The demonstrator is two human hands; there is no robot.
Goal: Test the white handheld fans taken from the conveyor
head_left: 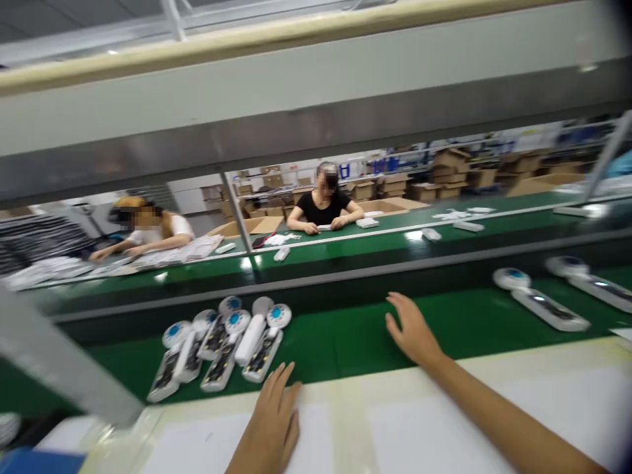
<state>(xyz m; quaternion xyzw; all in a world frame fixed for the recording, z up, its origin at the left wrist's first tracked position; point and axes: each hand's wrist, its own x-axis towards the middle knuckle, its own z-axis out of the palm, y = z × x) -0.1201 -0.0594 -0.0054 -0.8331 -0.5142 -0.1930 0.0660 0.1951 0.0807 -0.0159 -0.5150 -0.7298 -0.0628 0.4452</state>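
Observation:
My left hand [274,421] hovers over the front edge of the white work surface, fingers apart and holding nothing. Just beyond its fingertips lies a cluster of several white handheld devices [261,355] with round heads, blue centres and, on most, exposed circuit boards. My right hand [412,329] reaches out over the green belt [336,342], fingers stretched and thumb apart, with nothing in it. To its right, a white device [543,303] with a round head and a lit spot rests on the belt. Another such device [592,283] lies farther right.
A pale metal post [64,355] stands at the left. Across the belt, a raised green bench [336,247] carries small white parts. Two people [323,207] sit behind it with their hands on white items. A long grey overhead beam [316,92] crosses above; cardboard boxes [449,174] stand behind.

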